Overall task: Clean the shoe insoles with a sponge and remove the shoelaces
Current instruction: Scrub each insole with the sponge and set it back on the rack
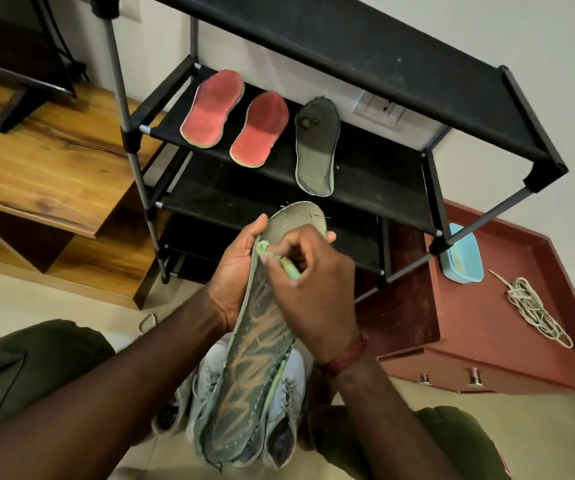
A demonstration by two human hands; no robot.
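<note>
over the lap, above white shoes (210, 382): grey insole (255, 341) held upright-tilted in left hand (234, 268), fingers wrapped round its edge near the toe. right hand (313, 282) fingers pinching green sponge (288, 268) against insole face. on shelf (365, 181): two red insoles (237, 119), one grey. loose laces (535, 310) on red cabinet beside blue tub (461, 254). risk: frayed insole edge tearing under hard scrubbing; thin insole folding at mid-span; shoes below still laced.

A worn grey-green insole (255, 358), held lengthwise, has a green sponge (288, 268) pressed on it.
</note>
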